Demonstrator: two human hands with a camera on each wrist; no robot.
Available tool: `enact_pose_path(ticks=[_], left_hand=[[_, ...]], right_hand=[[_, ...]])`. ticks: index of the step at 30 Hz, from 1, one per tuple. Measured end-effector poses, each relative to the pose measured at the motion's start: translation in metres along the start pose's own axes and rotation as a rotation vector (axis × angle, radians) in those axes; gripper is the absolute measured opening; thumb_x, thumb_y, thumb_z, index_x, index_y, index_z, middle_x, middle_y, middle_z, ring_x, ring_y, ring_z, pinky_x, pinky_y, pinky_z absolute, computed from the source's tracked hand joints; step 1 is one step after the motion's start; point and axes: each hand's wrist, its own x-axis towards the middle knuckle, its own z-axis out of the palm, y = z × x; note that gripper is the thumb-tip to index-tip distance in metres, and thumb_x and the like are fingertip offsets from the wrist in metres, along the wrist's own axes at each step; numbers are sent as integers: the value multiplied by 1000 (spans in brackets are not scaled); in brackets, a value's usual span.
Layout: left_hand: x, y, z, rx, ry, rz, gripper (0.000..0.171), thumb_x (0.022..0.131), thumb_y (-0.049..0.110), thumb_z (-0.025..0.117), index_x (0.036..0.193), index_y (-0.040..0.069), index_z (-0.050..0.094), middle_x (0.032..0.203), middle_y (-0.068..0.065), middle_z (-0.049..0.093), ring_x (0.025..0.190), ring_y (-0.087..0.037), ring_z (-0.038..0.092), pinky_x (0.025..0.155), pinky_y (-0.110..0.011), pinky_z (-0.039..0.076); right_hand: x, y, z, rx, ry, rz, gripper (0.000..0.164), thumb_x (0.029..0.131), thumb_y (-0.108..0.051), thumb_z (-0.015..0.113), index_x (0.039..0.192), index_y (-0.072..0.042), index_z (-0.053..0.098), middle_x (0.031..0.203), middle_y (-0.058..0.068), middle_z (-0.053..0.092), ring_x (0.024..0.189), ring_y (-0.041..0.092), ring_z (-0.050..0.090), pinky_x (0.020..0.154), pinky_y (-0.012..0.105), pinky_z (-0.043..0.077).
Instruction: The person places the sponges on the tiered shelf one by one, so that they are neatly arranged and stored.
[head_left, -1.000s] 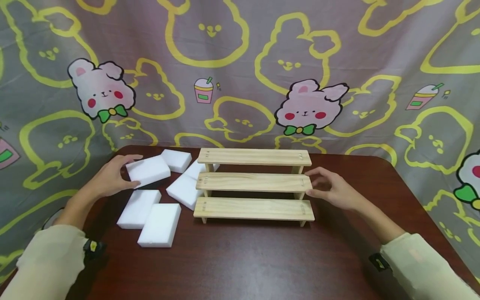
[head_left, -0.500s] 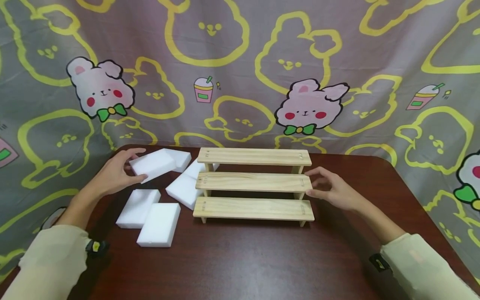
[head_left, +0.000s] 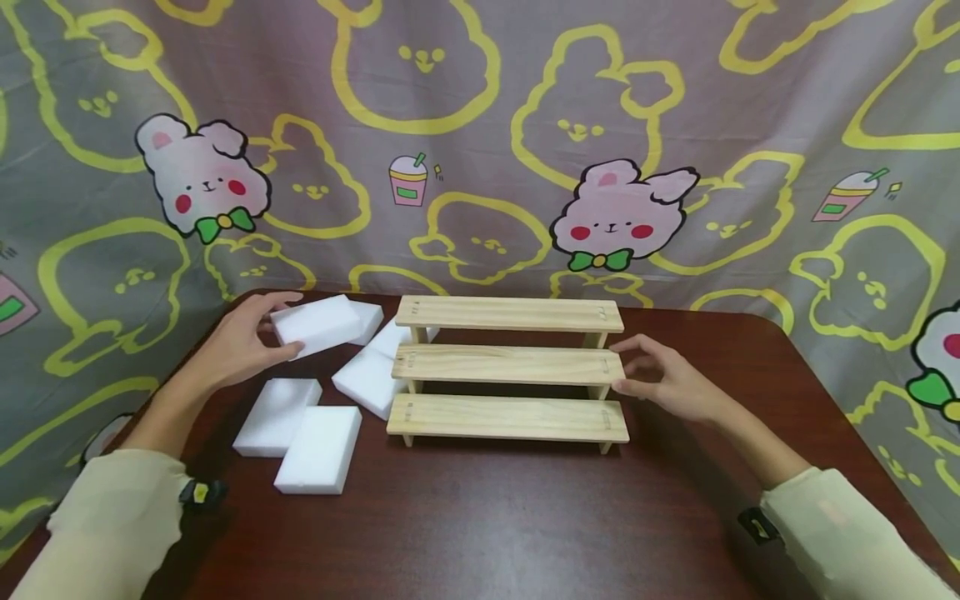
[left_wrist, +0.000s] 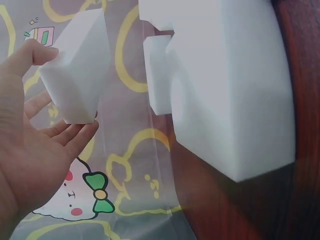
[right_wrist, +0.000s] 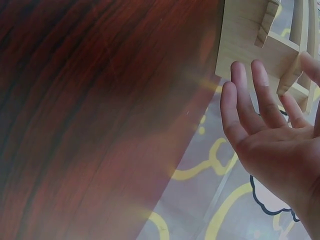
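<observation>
Our left hand (head_left: 240, 350) grips 1 sponge (head_left: 318, 324) above the tabletop (head_left: 487, 517), lifted free of the others. Our right hand (head_left: 663, 379), fingers relaxed, touches the rack (head_left: 510, 367), likely steadying it.

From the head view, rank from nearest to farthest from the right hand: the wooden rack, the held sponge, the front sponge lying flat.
1. Wooden rack, right beside the right hand.
2. Front sponge, left of the rack.
3. Held sponge, far left, gripped by the left hand.
</observation>
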Motion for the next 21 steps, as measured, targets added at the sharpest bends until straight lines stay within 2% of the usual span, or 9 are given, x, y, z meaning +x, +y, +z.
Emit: enact_pose_path(ticks=[7, 12, 21], left_hand=[[0, 8, 0, -56, 36, 55, 70, 84, 11, 81, 144, -6, 48, 133, -32, 49, 115, -47, 49, 100, -68, 45], [1, 15, 0, -67, 38, 51, 71, 84, 12, 82, 145, -5, 48, 133, -32, 50, 115, -48, 51, 101, -68, 44], [1, 22, -1, -88, 112, 73, 70, 82, 7, 84, 141, -8, 50, 129, -34, 54, 109, -50, 55, 97, -69, 47]], right_hand=[[0, 0, 1, 25, -5, 10, 46, 94, -5, 75, 134, 2, 53, 99, 15, 70, 84, 17, 65, 67, 32, 54], [0, -1, 1, 29, -9, 13, 46, 94, -5, 74, 134, 2, 52, 100, 16, 70, 84, 17, 65, 66, 33, 54], [0, -1, 1, 30, -9, 26, 46, 94, -5, 74, 134, 2, 52, 100, 16, 70, 84, 17, 66, 67, 36, 56]])
